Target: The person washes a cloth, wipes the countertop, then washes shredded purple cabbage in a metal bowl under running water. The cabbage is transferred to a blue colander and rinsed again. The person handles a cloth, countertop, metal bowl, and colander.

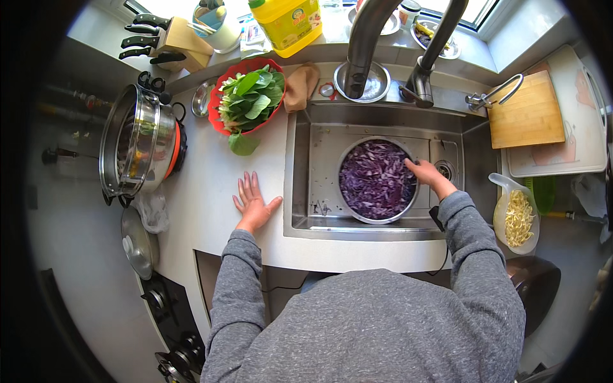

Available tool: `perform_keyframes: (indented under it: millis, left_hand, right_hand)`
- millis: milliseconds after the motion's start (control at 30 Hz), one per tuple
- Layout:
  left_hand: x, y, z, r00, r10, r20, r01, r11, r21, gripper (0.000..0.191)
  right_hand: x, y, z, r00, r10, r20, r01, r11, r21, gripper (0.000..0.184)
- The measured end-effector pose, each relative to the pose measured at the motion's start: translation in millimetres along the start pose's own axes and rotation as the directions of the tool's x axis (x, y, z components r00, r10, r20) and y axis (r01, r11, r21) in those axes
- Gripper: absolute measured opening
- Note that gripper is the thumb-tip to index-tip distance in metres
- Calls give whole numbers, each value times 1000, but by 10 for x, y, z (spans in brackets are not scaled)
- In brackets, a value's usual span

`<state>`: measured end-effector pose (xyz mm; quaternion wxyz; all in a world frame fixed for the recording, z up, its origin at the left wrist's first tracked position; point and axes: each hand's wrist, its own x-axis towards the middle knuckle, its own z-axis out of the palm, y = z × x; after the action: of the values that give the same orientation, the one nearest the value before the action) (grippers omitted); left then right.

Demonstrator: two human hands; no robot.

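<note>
A round metal bowl (378, 221) full of shredded purple cabbage (376, 179) stands in the stainless steel sink (323, 191). My right hand (426, 174) is at the bowl's right rim, its fingertips over the edge by the cabbage; whether it grips the rim is hard to tell. My left hand (255, 203), fingers spread and holding nothing, rests on the white countertop (201, 210) left of the sink. Beyond it, a red scalloped basin (215, 115) holds green leafy vegetables (254, 95). Bean sprouts (518, 218) lie in a white plastic strainer (501, 225) right of the sink.
A dark faucet (359, 52) overhangs the sink's back, above a small metal bowl (383, 84). A steamer pot (139, 143) and a lid (139, 244) stand at left. A knife block (184, 43) and yellow jug (289, 28) are behind; a wooden cutting board (529, 112) leans at right.
</note>
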<state>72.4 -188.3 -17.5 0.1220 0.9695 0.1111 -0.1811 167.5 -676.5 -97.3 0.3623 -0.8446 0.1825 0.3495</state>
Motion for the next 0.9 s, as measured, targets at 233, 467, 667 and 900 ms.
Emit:
perform_keyframes:
  millis: [233, 467, 667, 900]
  left_hand:
    - [39, -21, 23, 1000, -15, 9, 15, 1000, -6, 109]
    - [267, 482, -250, 972, 123, -200, -196, 894, -404, 66]
    - [328, 1667, -1016, 803, 421, -423, -578, 375, -725, 56]
    - [157, 2373, -1382, 779, 459, -427, -600, 349, -720, 45]
  right_hand:
    - [-49, -310, 366, 950, -308, -60, 302, 949, -88, 69]
    - [-981, -1454, -180, 297, -677, -673, 812, 551, -195, 14]
    - [-1187, -2145, -589, -22, -731, -682, 770, 423, -477, 27]
    - [-921, -1702, -564, 132, -696, -705, 728, 551, -408, 29]
